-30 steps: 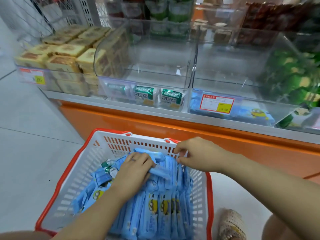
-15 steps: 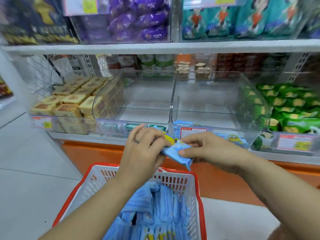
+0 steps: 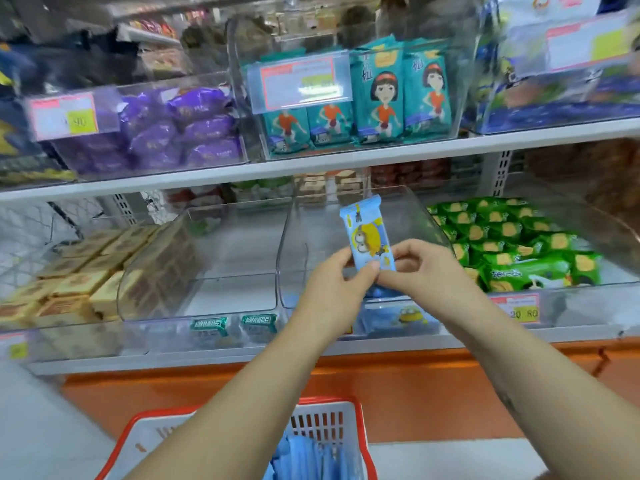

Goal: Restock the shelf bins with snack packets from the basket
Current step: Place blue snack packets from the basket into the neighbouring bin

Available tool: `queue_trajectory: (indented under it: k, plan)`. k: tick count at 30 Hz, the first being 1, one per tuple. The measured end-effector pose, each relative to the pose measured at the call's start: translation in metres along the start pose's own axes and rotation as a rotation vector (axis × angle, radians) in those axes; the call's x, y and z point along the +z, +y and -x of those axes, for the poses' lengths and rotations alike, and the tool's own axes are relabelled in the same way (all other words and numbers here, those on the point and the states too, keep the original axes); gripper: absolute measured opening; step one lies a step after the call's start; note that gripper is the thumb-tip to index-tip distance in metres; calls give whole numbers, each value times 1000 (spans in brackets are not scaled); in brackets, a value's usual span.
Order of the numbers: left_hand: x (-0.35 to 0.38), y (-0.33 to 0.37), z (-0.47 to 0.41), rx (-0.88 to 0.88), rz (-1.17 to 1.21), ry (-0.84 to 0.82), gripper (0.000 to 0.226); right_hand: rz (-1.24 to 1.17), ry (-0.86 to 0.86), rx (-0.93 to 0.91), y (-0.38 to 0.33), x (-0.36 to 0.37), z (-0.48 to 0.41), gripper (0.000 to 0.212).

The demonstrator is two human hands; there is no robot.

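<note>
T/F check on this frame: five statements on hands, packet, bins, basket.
1. The left hand and the right hand both hold one blue packet. True.
2. That packet lies flat in the clear bin. False: it stands upright in the hands.
3. The bin to the right holds green packets. True.
4. The basket is empty. False: blue packets lie in it.
5. The purple packets sit higher than the green ones. True.

Head-worn camera, facing forward-down, close on shelf bins [image 3: 346, 244].
</note>
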State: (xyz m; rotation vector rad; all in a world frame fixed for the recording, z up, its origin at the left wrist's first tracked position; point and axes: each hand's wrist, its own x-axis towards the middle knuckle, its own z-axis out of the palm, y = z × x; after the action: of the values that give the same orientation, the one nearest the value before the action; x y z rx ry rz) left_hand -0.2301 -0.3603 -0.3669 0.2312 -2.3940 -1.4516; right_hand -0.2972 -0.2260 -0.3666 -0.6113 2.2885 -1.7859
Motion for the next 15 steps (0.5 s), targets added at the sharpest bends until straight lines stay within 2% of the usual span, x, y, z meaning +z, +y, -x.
queue_trajectory:
  k: [3,7,10,12,13,15]
  plan:
    - [12,3,-15,-67,45,-58,24,178,52,-75,-2,-8,-3,10]
    - [19,3,-38,-239,174,-240,46,406,-62,-135,0,-13,-10,26]
    - [22,-3,-55,-241,121,-264,42,439,-191,-121,0,-24,-14,27]
    - [23,-7,-66,-257,75,-244,38,401,-242,-126,0,-35,-19,15]
    - [23,-9,-71,-257,50,-238,39,399,-224,-136,2,-40,-24,10]
    - [23,-14,-84,-228,-44,-216,33,479,-77,-165,7,-52,-36,29]
